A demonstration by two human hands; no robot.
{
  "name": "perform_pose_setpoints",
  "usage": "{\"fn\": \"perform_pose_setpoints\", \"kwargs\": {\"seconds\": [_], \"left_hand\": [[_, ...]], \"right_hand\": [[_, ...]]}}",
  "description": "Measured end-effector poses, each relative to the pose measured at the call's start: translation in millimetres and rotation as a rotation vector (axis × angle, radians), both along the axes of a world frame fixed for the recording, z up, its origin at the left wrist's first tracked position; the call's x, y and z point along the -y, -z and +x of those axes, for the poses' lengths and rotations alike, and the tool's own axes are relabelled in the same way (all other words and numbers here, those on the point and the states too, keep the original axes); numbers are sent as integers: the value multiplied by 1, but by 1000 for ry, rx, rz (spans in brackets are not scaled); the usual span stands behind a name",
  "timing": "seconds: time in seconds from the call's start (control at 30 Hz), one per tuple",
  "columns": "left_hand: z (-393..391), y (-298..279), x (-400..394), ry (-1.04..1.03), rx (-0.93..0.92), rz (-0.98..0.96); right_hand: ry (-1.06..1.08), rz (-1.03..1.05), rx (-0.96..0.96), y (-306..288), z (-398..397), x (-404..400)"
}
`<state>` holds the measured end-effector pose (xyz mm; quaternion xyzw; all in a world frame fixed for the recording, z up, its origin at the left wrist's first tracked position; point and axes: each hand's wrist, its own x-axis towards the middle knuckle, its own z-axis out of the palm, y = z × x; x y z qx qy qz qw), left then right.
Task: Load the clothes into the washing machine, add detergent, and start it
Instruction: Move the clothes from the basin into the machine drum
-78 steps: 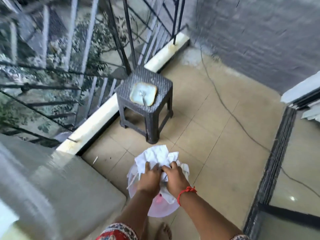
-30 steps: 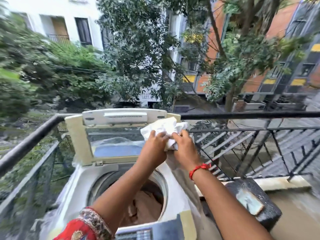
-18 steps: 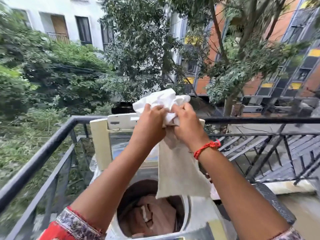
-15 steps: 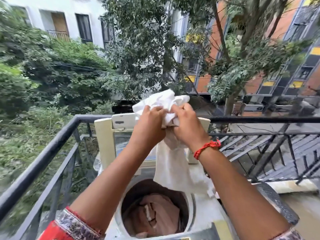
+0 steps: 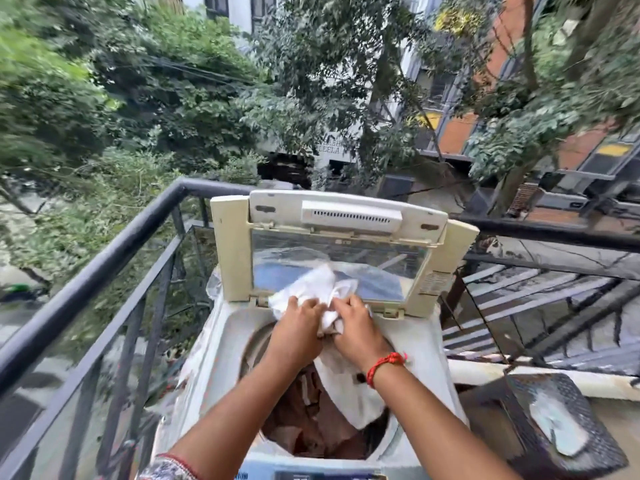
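A white top-loading washing machine (image 5: 420,344) stands on a balcony with its lid (image 5: 339,247) raised upright. Brownish clothes (image 5: 311,420) lie inside the drum. My left hand (image 5: 296,332) and my right hand (image 5: 356,329) both grip a bunched white cloth (image 5: 313,287) just above the drum opening, close to the lid hinge. The cloth's lower part (image 5: 349,393) hangs down into the drum on its right side. A red thread is tied around my right wrist.
A black metal railing (image 5: 104,258) runs along the left and behind the machine. A dark wicker stool (image 5: 588,400) with a pale dish (image 5: 557,424) on it stands to the right. The machine's control panel (image 5: 311,474) lies at the bottom edge.
Both hands have lowered the white cloth from above the lid down to the drum opening, and its hanging end now reaches into the drum. The view has tilted downward.
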<state>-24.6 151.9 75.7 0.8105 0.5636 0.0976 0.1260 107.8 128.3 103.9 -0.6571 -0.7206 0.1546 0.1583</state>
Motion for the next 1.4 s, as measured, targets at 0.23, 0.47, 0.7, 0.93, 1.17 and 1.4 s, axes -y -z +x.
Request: {"fn": "perform_pose_setpoints", "kwargs": {"seconds": [0.23,0.47,0.7,0.93,1.17,1.4], "left_hand": [[0,75,30,4,-101,-296],[6,101,42,73,-339,-337],[14,97,38,53,-324,-321],[29,92,44,113,-298,-257],[74,85,60,328,-259,-180],[157,88,90,488,-212,-168]], "right_hand": [[-117,-309,12,99,14,7],[-244,-317,157,130,31,12],[-215,-317,148,129,40,12],[-67,-276,113,114,57,28],[227,-251,62,114,104,85],[553,-171,-6,113,183,172]]}}
